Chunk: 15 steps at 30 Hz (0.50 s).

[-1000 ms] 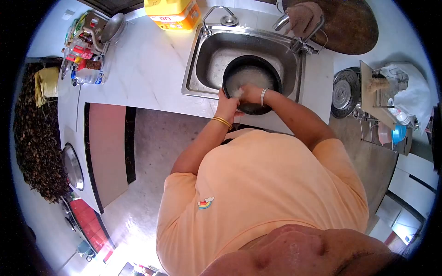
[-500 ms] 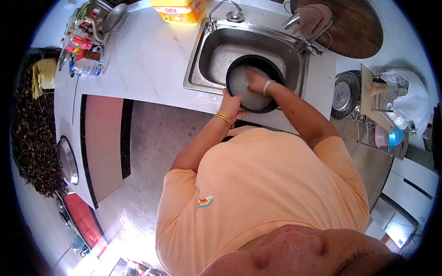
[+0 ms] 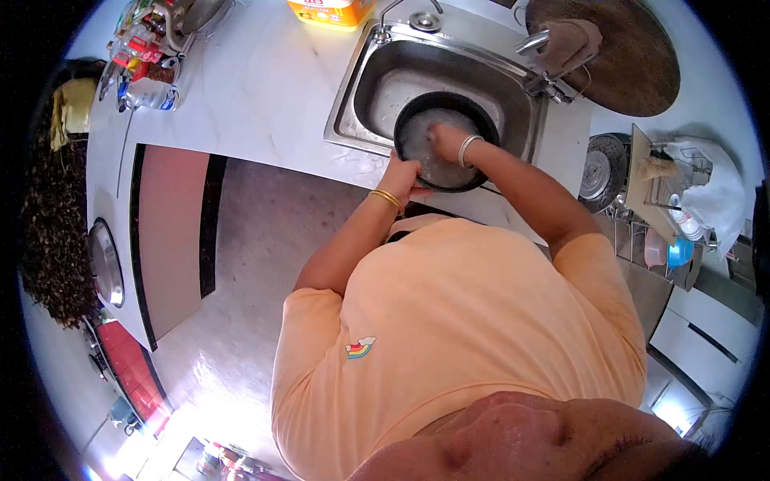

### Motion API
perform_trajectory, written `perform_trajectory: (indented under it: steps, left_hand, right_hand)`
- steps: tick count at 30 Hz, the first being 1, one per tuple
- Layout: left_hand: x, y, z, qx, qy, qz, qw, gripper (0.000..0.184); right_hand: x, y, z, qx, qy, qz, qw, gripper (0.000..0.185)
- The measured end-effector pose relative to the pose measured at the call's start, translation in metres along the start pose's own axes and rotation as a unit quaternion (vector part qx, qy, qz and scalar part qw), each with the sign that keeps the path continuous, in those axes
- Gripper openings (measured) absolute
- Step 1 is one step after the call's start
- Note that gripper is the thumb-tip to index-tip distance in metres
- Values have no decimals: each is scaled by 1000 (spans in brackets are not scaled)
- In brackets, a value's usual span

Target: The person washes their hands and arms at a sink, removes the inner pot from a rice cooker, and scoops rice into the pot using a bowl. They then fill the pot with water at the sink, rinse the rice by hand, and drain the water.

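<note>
A round dark pot (image 3: 487,120) rests at the front edge of the sink (image 3: 383,76), partly over the basin. Cloudy whitish water (image 3: 417,136) fills its lower part; what lies under the surface cannot be made out. My left hand (image 3: 404,175) grips the pot's near-left rim, thumb on the rim and fingers beneath the wall. Inside the pot, my right hand (image 3: 451,143) dips into the cloudy water, and its fingertips are hidden there.
Behind the sink stand a thin tap (image 3: 383,30) and a larger faucet (image 3: 549,84) draped with a brown cloth (image 3: 571,44). A yellow-orange container (image 3: 330,11) sits at the back. Bottles (image 3: 152,94) crowd the counter's left; a dish rack (image 3: 658,188) is at right.
My right hand has shifted slightly within the pot and its fingers look more curled. My left hand keeps its grip on the rim. The camera view has tilted a little.
</note>
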State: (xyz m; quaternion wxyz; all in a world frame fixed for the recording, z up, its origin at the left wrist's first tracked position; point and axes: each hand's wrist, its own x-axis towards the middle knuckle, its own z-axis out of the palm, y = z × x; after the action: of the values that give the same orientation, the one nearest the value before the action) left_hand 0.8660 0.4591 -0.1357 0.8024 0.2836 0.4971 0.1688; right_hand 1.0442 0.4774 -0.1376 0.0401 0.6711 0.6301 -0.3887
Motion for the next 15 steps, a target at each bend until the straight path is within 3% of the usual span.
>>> perform_trajectory:
  steps: [4,5,8,12,14,15]
  left_hand:
    - [-2,7,-2,-6,-18,13,1000,65]
    - [-1,8,-4,-7,-18,12,1000,65]
    - [2,9,-8,14,-36,34,999,65]
    - [-13,20,-1,32,-1,8,999,67]
    - [-10,17,-1,44,3,12,999,67]
    - [-4,9,-5,24,2,29,999,68]
  right_hand:
    - [12,12,-12,-15,146,-2,989,39]
    - [23,16,-9,2,111,26,993,51]
    - [35,7,16,7,58,-6,998,58]
    - [0,-35,12,37,49,-107,992,54]
    - [-10,-41,10,8,-68,-121,990,43]
    - [-6,-32,17,9,-67,-117,991,43]
